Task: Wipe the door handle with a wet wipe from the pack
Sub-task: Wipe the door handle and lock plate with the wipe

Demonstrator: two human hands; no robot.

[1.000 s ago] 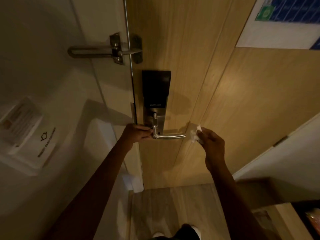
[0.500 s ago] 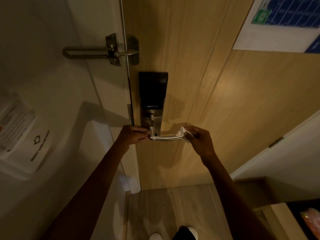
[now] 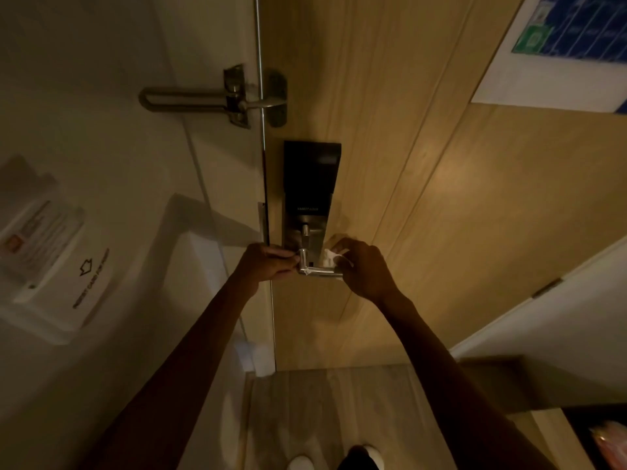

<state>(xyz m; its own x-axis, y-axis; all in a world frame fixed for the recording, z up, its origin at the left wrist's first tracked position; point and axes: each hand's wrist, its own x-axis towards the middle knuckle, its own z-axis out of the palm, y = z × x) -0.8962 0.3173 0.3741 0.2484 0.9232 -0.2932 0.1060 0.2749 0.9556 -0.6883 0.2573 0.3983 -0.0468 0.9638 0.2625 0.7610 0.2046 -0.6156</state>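
A silver lever door handle [image 3: 317, 271] sticks out to the right below a black smart-lock plate [image 3: 310, 184] on the wooden door [image 3: 424, 205]. My right hand [image 3: 364, 269] is closed over the handle's outer half, pressing a white wet wipe [image 3: 330, 257] against it. My left hand [image 3: 268, 261] pinches the handle's base at the pivot, at the door's edge. The wipe pack is not in view.
A metal swing-bar guard [image 3: 217, 96] bridges the door and the white frame above the lock. A key-card holder [image 3: 51, 252] hangs on the left wall. A blue notice [image 3: 570, 39] is on the door at upper right. Wooden floor and my shoes [image 3: 334, 459] lie below.
My right hand has moved left with the wipe, from off the handle's free end onto the lever, covering its outer half. My left hand has stayed at the handle's base.
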